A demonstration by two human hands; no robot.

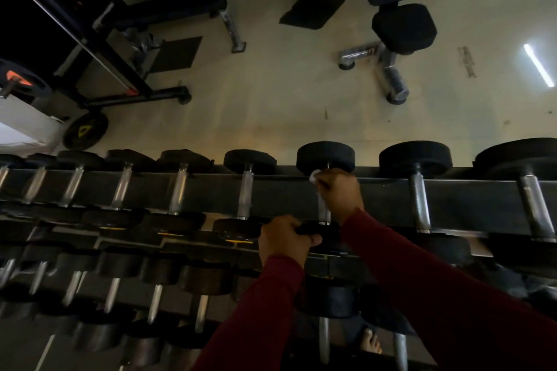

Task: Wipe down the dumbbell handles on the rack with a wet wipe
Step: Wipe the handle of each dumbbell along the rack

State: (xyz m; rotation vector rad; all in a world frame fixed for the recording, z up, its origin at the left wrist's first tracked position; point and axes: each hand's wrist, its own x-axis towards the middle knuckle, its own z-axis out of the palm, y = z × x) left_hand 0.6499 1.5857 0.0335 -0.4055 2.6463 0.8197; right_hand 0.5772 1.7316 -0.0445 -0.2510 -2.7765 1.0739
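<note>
Head view, wet wipe (314,175) under right hand (339,194) fingers, on dumbbell handle (324,214)

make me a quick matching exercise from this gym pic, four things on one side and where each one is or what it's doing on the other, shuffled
Things
1. right hand
2. left hand
3. wet wipe
4. bare foot

Places or states
A. grips the near black head of the dumbbell
B. on the floor under the rack, bottom of the view
C. curled round the steel handle, up by the far head
D. small pale wad showing at the fingers on the handle

Pairs: 1-C, 2-A, 3-D, 4-B
</note>
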